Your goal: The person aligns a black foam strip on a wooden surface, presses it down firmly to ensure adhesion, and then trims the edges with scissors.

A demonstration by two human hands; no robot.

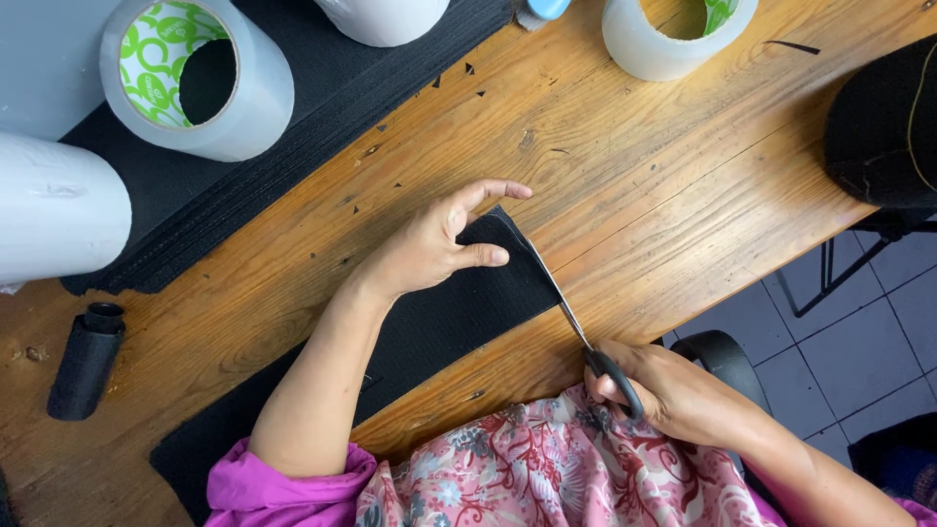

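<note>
Two hands share the work. The right hand [673, 390] is closed through the black loops of a pair of scissors [576, 327], and the blades run up and away from that grip along the right edge of a strip of black foam sheet [459, 312]; they look nearly closed, lying against the sheet's edge. The left hand [439, 244] is not gripping: it lies flat on the far end of the strip, just left of the blade tips, thumb and forefinger spread and pressing the pointed end onto the wooden table [664, 185].

By the look of it, trimming along that edge is the step in hand. The next snip would call for the sheet to stay pinned flat close to the tips, with the pressing fingers kept clear of the cutting line.

The right wrist is bent inward, low against the floral cloth [527, 468] in the lap; the left forearm reaches diagonally across the strip, elbow near the body.

Beyond the left hand lie small black offcuts [473, 70], a stack of black sheets [293, 146] bearing a tape roll [195, 78], another tape roll [673, 34] farther right, and a black cylinder [86, 361] well to the left.
</note>
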